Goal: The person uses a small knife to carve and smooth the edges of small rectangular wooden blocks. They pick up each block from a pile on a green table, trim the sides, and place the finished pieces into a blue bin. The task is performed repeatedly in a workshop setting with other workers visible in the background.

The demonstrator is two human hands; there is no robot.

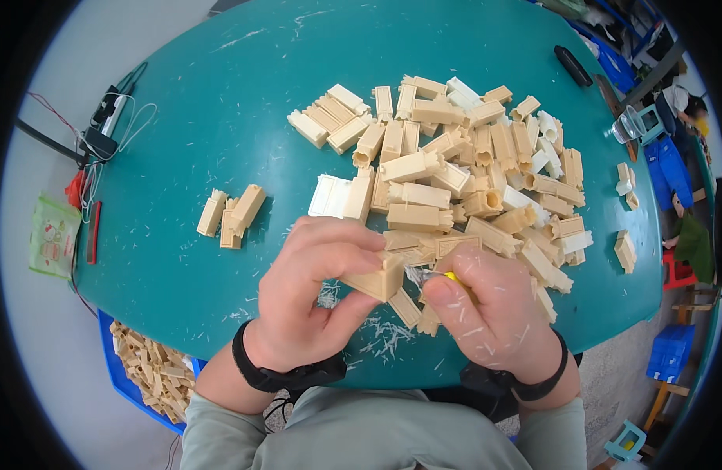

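Observation:
Thumb and fingers of my left hand point(310, 294) pinch a beige rectangular plastic piece point(380, 280), its end turned toward my right hand. My right hand point(490, 305) is closed around a small yellow-handled knife point(453, 276), its metal tip close to the piece's right end. Most of the handle is hidden in the fist, and whether the blade touches the piece I cannot tell. Thin pale shavings point(386, 338) lie below my hands, and some cling to the right one. A big pile of beige and white plastic pieces point(447, 168) spreads just beyond both hands.
Several beige pieces point(230, 215) sit apart on the green table point(196, 141) at left. More lie near its right edge, by a black oblong object point(572, 66). A blue bin point(130, 384) of pieces stands lower left. Cables and a power strip point(106, 117) hug the left edge.

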